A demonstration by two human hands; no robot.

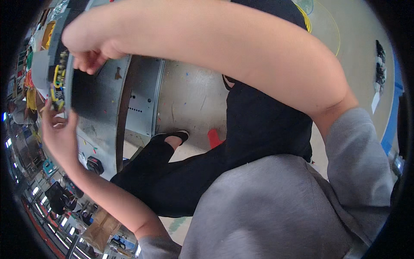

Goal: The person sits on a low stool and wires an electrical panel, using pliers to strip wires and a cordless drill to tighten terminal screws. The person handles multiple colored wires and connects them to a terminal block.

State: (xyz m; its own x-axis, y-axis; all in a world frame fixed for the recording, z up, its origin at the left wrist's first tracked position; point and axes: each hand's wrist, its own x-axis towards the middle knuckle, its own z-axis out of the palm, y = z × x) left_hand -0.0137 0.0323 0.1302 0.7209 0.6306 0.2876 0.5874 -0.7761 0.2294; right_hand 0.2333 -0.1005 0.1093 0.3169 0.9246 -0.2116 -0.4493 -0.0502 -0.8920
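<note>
At the far left, a narrow grey electrical assembly (68, 86) stands over the worktable, with brass-coloured terminals (63, 64) and short yellow wires (55, 77) along it. My left hand (60, 131) is at its lower end, thumb on one side and fingers on the other, closed on the assembly. Reaching across the top of the view, my right arm brings my right hand (92, 54) beside the upper part. Its fingers are curled in, and whatever they may hold is hidden behind the hand.
A black battery pack (95, 165) and scattered small wire bits lie on the grey table (88, 138). Below the table edge, a metal panel with holes (144, 97) stands near my legs. A coil of yellow cable (305, 19) is at the top right. Cluttered shelving fills the left rim.
</note>
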